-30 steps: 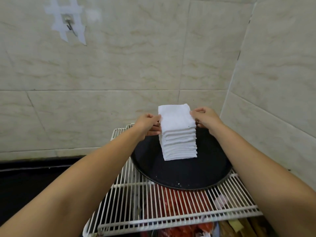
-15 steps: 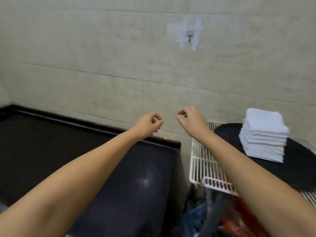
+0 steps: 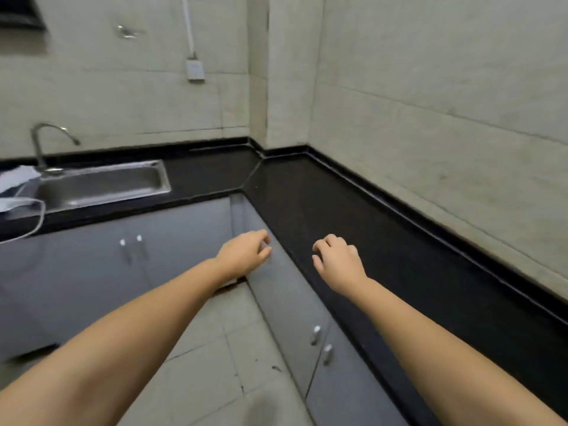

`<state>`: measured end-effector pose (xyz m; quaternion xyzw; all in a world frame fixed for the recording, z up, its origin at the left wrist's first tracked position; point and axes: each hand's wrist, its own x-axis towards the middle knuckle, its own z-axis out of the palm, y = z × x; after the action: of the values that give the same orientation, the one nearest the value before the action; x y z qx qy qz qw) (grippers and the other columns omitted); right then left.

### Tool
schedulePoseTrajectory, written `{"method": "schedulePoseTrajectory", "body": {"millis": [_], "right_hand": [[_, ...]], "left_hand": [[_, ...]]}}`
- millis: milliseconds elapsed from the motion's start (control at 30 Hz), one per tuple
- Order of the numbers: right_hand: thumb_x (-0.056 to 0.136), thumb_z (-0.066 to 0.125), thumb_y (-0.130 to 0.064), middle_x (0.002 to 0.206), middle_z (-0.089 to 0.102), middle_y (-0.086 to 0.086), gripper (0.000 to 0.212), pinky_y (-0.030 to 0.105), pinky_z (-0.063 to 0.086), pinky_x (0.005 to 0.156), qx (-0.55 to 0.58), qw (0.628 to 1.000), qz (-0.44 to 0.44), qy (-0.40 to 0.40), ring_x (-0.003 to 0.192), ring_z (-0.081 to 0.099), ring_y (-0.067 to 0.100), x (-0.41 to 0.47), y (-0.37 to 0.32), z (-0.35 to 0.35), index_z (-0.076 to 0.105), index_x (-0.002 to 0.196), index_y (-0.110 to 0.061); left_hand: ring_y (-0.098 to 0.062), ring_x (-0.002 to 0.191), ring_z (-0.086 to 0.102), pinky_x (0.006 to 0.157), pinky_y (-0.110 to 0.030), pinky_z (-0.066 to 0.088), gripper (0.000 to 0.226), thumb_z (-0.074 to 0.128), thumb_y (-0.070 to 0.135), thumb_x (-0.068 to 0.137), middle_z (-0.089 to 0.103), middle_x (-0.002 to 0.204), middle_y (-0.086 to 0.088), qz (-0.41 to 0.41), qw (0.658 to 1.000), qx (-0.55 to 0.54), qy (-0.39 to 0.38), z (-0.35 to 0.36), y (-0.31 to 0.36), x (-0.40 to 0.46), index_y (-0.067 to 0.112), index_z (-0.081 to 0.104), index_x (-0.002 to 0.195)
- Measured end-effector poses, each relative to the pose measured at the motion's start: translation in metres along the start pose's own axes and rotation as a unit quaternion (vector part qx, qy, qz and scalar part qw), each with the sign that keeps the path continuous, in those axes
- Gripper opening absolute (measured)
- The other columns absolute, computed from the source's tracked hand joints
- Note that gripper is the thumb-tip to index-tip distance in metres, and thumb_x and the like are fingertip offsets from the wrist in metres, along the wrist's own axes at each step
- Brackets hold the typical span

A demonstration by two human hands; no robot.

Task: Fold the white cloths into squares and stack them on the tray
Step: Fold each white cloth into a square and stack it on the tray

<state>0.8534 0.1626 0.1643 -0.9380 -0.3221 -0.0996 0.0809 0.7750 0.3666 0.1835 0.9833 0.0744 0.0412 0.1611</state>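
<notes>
Both my bare arms reach forward over a kitchen corner. My left hand [image 3: 242, 252] hangs in the air in front of the grey cabinet doors [image 3: 172, 241], fingers loosely curled and holding nothing. My right hand [image 3: 336, 261] hovers over the near edge of the black countertop [image 3: 353, 216], fingers also loosely curled and holding nothing.

The countertop is glossy and dark, with a faint speckle, and bends in an L along two pale tiled walls [image 3: 430, 103]. At the far left a rectangular steel sink [image 3: 101, 187] is set into it; the part of the basin I can see is bare metal. A curved metal tap [image 3: 46, 139] rises behind it. Something pale and crumpled [image 3: 15, 189] lies at the sink's left edge, too blurred to identify. The cabinet doors are smooth with small silver knobs. The floor [image 3: 215, 348] is pale tile.

The white cloths and the tray are out of view.
</notes>
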Motion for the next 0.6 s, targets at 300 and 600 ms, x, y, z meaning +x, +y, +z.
{"method": "schedulePoseTrajectory", "body": {"millis": [300, 600], "right_hand": [[0.098, 0.04, -0.032, 0.124, 0.049, 0.009, 0.031, 0.041, 0.037, 0.093, 0.011, 0.976, -0.183, -0.121, 0.119, 0.046, 0.029, 0.104, -0.167, 0.103, 0.052, 0.12, -0.014], [0.101, 0.033, -0.038, 0.127, 0.048, 0.008, 0.037, 0.039, 0.036, 0.093, 0.022, 0.935, -0.292, -0.202, 0.12, 0.044, 0.028, 0.206, -0.288, 0.183, 0.049, 0.125, -0.014]], "left_hand": [[-0.025, 0.108, 0.055, 0.086, -0.034, 0.044, 0.034, 0.046, 0.033, 0.097, 0.06, 0.118, -0.007, -0.233, 0.972, 0.004, -0.035, -0.008, -0.2, -0.06, 0.014, 0.049, 0.125], [-0.026, 0.113, 0.053, 0.091, -0.038, 0.046, 0.036, 0.044, 0.036, 0.097, 0.057, 0.124, -0.007, -0.359, 0.932, 0.0, -0.048, -0.004, -0.327, -0.045, 0.015, 0.048, 0.126]]}}
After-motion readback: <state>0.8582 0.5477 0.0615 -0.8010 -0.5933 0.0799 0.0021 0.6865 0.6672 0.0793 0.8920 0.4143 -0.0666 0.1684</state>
